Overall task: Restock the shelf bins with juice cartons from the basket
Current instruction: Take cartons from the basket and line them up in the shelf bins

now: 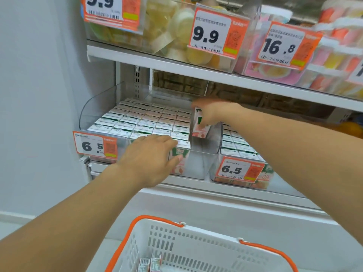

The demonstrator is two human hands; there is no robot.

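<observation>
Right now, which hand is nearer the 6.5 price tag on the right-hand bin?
Right. The right hand holds a juice carton over the gap, above and left of that price tag. The left hand rests on the front cartons, farther left.

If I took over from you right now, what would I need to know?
Right hand holds a juice carton over the gap at the right end of the left bin.
Left hand rests on the front cartons there, thumb down the bin's front.
Done: left bin nearly full, and the right bin has rows too.
Left: drop this carton in, then empty the basket; a couple of cartons show inside.
</observation>
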